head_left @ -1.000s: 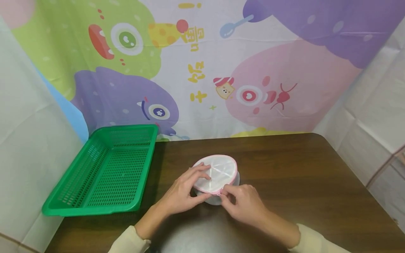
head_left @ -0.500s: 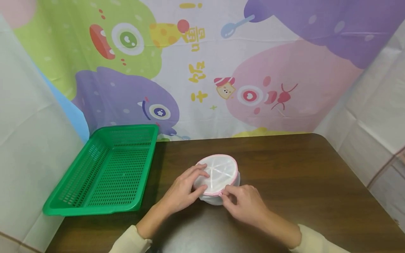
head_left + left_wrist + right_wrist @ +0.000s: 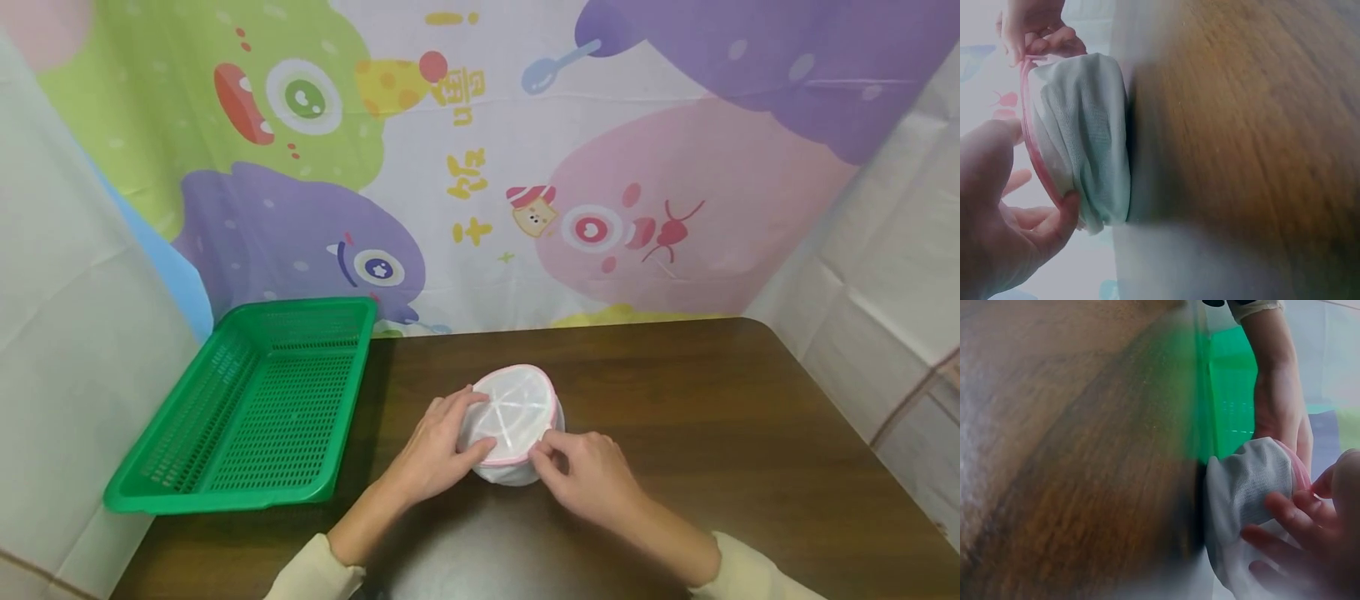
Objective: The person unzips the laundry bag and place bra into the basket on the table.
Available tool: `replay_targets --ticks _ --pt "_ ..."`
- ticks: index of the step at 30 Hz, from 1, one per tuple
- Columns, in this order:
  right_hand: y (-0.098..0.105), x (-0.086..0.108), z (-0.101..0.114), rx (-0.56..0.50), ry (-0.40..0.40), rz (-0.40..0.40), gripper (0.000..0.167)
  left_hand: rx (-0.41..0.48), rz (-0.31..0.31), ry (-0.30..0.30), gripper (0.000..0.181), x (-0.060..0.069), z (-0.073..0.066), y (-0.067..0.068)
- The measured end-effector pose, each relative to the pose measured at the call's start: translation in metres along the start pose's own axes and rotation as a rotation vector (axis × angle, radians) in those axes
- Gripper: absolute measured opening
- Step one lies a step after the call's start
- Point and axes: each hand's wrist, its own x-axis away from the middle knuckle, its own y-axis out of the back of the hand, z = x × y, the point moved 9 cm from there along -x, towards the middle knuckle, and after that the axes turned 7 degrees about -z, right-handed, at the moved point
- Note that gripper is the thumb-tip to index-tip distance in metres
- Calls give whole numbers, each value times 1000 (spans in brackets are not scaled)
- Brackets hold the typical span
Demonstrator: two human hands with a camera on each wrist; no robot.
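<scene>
A round white mesh laundry bag (image 3: 517, 408) with a pink zipper edge stands on the table in front of me. Its top panel shows pale crossing strips, and its grey-white mesh side (image 3: 1085, 119) is creased in the left wrist view. My left hand (image 3: 435, 446) grips the bag's left side, thumb near the front of the top. With thumb and index finger my right hand (image 3: 588, 475) pinches the zipper edge at the front right; the zipper pull itself is hidden by the fingertips. The right hand's other fingers lie close to the mesh side in the right wrist view.
A green plastic basket (image 3: 281, 417) with slotted walls stands at the left of the brown wooden table (image 3: 697, 392). A cartoon-printed cloth (image 3: 480, 275) hangs behind the table, with pale sheets at both sides.
My right hand has moved a little to the right and away from me along the zipper edge. The bag has turned slightly; the left hand stays at its left side.
</scene>
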Motion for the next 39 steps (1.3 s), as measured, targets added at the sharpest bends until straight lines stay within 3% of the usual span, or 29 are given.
replay_targets --ticks 12,26,39 --pt "0 -3 -7 29 -67 37 25 8 9 45 52 0 5 -2" --pt "2 -7 -23 52 -182 83 21 -81 -16 48 39 4 8 4" --pt "3 -11 -33 67 -275 115 16 -44 -35 78 18 7 10 7"
